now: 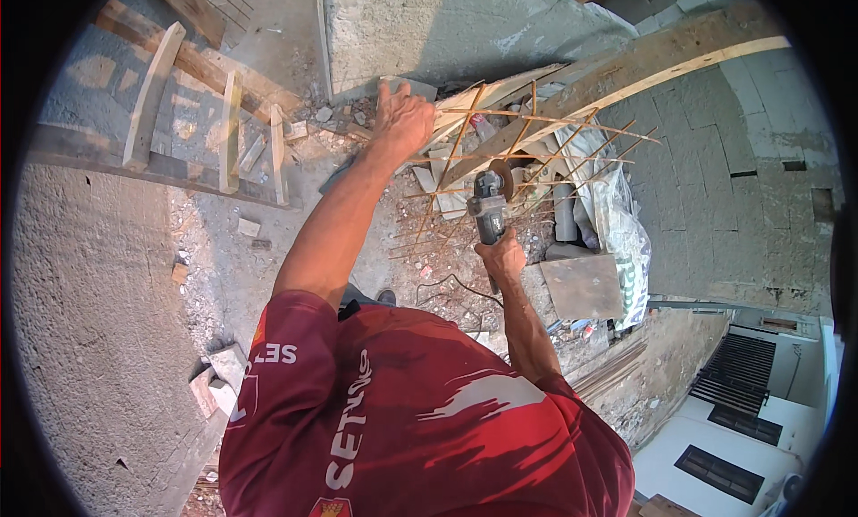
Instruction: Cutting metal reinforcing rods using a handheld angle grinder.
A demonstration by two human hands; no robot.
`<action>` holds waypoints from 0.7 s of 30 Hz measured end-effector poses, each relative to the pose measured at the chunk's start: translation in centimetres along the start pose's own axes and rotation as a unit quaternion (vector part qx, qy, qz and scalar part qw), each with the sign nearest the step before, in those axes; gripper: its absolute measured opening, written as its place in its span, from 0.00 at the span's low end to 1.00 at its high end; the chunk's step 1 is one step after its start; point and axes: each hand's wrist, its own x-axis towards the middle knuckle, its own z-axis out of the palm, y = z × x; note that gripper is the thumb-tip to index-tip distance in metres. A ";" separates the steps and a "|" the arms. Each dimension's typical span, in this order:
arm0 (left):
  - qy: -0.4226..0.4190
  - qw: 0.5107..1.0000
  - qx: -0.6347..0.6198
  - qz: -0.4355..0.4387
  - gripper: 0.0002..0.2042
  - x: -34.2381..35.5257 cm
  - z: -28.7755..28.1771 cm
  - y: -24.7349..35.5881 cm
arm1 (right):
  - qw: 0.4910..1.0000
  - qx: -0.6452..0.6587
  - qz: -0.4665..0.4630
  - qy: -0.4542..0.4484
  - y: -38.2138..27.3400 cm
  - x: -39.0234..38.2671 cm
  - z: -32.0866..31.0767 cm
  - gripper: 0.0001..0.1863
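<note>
In my right hand (502,256) is a dark angle grinder (490,215), gripped round its body, with its brown disc (503,179) at the far end. The disc is over a grid of thin rusty steel bars (527,117), and I cannot tell whether it touches them. My left arm reaches farther forward. My left hand (404,122) is closed, its fingers bent at the edge of a flat grey slab (420,89). The hand and forearm hide most of that slab.
A long wooden plank (626,75) slants across the far right. Timber with crosspieces (231,128) lies at the left. Rubble (433,265), a square board (583,286) and white plastic sacking (630,240) are on the right. A rough wall (98,294) stands at the left.
</note>
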 end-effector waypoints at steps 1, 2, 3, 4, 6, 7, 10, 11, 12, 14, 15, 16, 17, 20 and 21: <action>0.013 1.000 0.000 0.006 0.13 -0.1 0.1 0.1 | 1.000 -0.003 0.000 -0.001 -0.2 0.0 0.1 0.29; 0.012 1.000 -0.003 0.004 0.13 -0.2 0.2 0.1 | 1.000 -0.010 -0.001 0.004 -0.4 0.1 0.1 0.29; 0.007 1.000 -0.009 0.009 0.13 -0.2 -0.1 0.3 | 1.000 -0.016 -0.001 0.009 -0.5 0.1 0.1 0.30; 0.002 1.000 -0.015 0.014 0.14 -0.1 -0.3 0.3 | 1.000 -0.018 0.000 0.008 -0.5 0.2 0.1 0.30; 0.003 0.999 -0.026 0.017 0.13 -0.2 -0.6 0.2 | 1.000 -0.023 0.012 0.007 -0.7 0.3 0.2 0.31; 0.005 0.999 -0.036 0.020 0.13 -0.2 -0.6 0.2 | 1.000 -0.024 0.013 0.006 -0.8 0.3 0.3 0.31; 0.011 0.999 -0.036 0.029 0.13 -0.3 -0.3 0.0 | 0.999 -0.030 0.019 0.004 -0.8 0.4 0.3 0.31; 0.010 0.999 -0.036 0.029 0.13 -0.3 -0.3 0.0 | 0.999 -0.031 0.022 0.003 -0.8 0.4 0.2 0.31; 0.005 0.999 -0.032 0.027 0.13 -0.3 -0.3 0.2 | 0.999 -0.032 0.025 0.001 -0.9 0.4 0.1 0.31; 0.001 0.999 -0.027 0.024 0.13 -0.2 -0.5 0.3 | 0.999 -0.032 0.026 0.002 -1.1 0.5 0.1 0.31; -0.014 0.999 -0.019 0.021 0.12 -0.2 -0.6 0.3 | 0.999 -0.032 0.026 0.003 -1.1 0.4 0.0 0.32; -0.028 0.999 -0.010 0.018 0.11 -0.2 -0.7 0.4 | 0.999 -0.032 0.026 0.002 -1.1 0.4 0.0 0.32; -0.028 0.999 -0.011 0.018 0.11 -0.2 -0.7 0.5 | 0.999 -0.029 0.029 -0.003 -1.2 0.3 -0.2 0.32; -0.019 1.000 -0.020 0.011 0.12 -0.2 -0.4 0.7 | 0.999 -0.036 0.032 -0.009 -1.3 0.2 0.0 0.32; -0.017 1.000 -0.017 0.011 0.13 -0.3 -0.3 0.7 | 0.998 -0.047 0.033 -0.011 -1.4 0.0 0.1 0.32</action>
